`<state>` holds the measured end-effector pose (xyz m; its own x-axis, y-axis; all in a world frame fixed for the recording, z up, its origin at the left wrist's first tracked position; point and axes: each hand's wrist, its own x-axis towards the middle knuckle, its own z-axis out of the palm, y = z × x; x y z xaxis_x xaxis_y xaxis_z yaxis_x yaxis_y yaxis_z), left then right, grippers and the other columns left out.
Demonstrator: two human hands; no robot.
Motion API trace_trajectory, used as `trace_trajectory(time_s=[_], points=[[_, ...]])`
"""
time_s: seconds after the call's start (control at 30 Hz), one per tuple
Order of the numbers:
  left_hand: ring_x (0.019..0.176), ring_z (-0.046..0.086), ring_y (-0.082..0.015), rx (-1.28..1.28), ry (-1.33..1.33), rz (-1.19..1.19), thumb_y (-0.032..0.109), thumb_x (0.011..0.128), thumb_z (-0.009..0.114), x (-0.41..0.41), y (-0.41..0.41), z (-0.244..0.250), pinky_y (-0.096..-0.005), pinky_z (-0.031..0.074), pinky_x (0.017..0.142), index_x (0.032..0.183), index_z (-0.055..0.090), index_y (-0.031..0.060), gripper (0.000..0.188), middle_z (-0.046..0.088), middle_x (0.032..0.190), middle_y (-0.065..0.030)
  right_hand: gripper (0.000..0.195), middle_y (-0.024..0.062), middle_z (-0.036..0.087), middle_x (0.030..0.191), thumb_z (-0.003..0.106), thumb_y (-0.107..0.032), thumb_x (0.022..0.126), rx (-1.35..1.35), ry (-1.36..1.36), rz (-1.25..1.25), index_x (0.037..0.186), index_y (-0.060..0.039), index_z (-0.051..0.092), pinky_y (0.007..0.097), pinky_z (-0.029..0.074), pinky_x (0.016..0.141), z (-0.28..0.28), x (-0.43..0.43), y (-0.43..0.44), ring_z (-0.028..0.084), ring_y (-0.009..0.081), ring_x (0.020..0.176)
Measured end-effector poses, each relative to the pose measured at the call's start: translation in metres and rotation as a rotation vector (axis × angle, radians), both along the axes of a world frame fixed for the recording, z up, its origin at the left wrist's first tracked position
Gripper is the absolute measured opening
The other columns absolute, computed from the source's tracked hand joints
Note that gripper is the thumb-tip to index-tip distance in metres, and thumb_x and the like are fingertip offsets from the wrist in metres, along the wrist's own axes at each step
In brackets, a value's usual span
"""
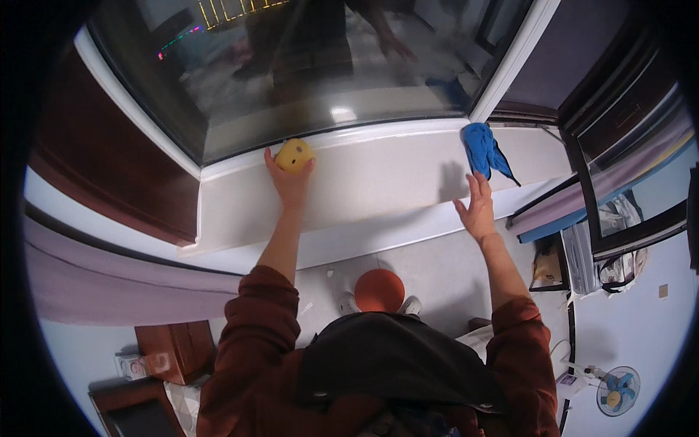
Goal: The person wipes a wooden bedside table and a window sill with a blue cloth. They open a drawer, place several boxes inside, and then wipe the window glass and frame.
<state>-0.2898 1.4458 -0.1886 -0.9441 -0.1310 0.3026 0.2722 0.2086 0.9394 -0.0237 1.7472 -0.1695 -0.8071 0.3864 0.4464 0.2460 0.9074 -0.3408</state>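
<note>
My left hand [291,188] is at the left part of the pale windowsill [377,175], fingers and thumb curled around a yellow rounded object [295,155] with dark spots. Whether that object is a sponge or a toy, I cannot tell. It rests against the white lower frame [371,134] of the window. A crumpled blue cloth [478,147] with dark edging lies at the sill's right end. My right hand [477,210] hovers near the sill's front edge, holding nothing, fingers apart. Its fingertips are just below the cloth; contact is unclear.
Dark window glass [327,71] shows reflections. An open dark-framed sash [592,202] juts in at right. A round red object [379,289] is on the floor between my shoes. Purple curtain [125,276] hangs at left. A fan [617,390] appears at lower right.
</note>
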Motion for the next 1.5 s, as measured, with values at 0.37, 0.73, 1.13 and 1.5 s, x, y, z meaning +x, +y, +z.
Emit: trace_trajectory(time_s=[0.37,0.73,1.13,1.5], points=[[0.103,0.054,-0.0230,-0.041,0.155,0.179,0.016,0.068,0.082,-0.017,-0.084,-0.004,-0.0324,0.045,0.089,0.125,0.038,0.0023,0.074,0.050,0.115,-0.0130,0.082,0.0272,0.039,0.135,0.072,-0.045,0.072,-0.177,0.000,-0.261,0.137,-0.0087,0.038,0.0444,0.037,0.101,-0.048,-0.090,0.215,0.034,0.0432,0.127],[0.112,0.048,-0.0281,-0.045,0.048,0.480,0.014,0.073,0.079,-0.009,-0.115,-0.024,-0.0361,0.043,0.096,0.140,0.017,0.0009,0.092,0.038,0.130,-0.0200,0.054,0.0164,0.047,0.121,0.065,-0.027,0.078,-0.076,-0.094,0.294,0.127,-0.0109,0.049,0.0474,0.037,0.089,-0.036,-0.218,-0.079,0.044,0.0344,0.109],[0.119,0.042,-0.0247,0.260,0.039,0.371,0.013,0.084,0.068,-0.007,-0.119,-0.031,-0.0341,0.037,0.100,0.137,0.023,0.0034,0.070,0.039,0.130,-0.0152,0.048,0.0140,0.045,0.127,0.062,-0.016,0.077,0.191,-0.011,0.276,0.124,-0.0109,0.049,0.0493,0.035,0.090,-0.041,-0.273,-0.149,0.042,0.0339,0.115],[0.116,0.045,-0.0260,0.352,0.130,0.338,0.013,0.080,0.070,-0.009,-0.111,-0.043,-0.0353,0.036,0.101,0.133,0.030,-0.0015,0.068,0.040,0.126,-0.0159,0.033,0.0042,0.051,0.115,0.053,-0.017,0.080,0.669,0.152,1.003,0.113,-0.0113,0.057,0.0393,0.038,0.078,-0.003,-0.407,-0.336,0.047,0.0216,0.104]])
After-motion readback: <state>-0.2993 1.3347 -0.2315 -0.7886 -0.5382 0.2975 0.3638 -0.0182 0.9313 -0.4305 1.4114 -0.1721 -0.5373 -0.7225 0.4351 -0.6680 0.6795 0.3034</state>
